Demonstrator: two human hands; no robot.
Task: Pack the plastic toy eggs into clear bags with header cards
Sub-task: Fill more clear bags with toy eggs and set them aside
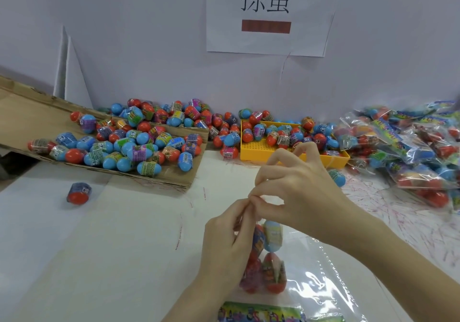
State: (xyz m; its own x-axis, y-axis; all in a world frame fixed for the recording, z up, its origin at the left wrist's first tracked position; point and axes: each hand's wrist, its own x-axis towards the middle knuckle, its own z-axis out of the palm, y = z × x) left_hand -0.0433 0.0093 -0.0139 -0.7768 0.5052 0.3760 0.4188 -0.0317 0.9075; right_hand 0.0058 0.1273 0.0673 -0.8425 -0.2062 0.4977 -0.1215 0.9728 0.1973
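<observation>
A clear bag (267,262) with several red and blue toy eggs hangs upright over the white table. My left hand (225,242) and my right hand (291,187) both pinch its top edge, fingertips meeting. A colourful header card (261,313) lies at the bottom edge, partly cut off. Loose eggs (129,147) cover a cardboard flap on the left.
A yellow tray (258,152) holds more eggs at the back. Packed bags (410,152) are heaped at the right. One stray egg (78,193) stands on the table at left, another (337,177) behind my right hand. Empty clear bags (331,279) lie under my right forearm.
</observation>
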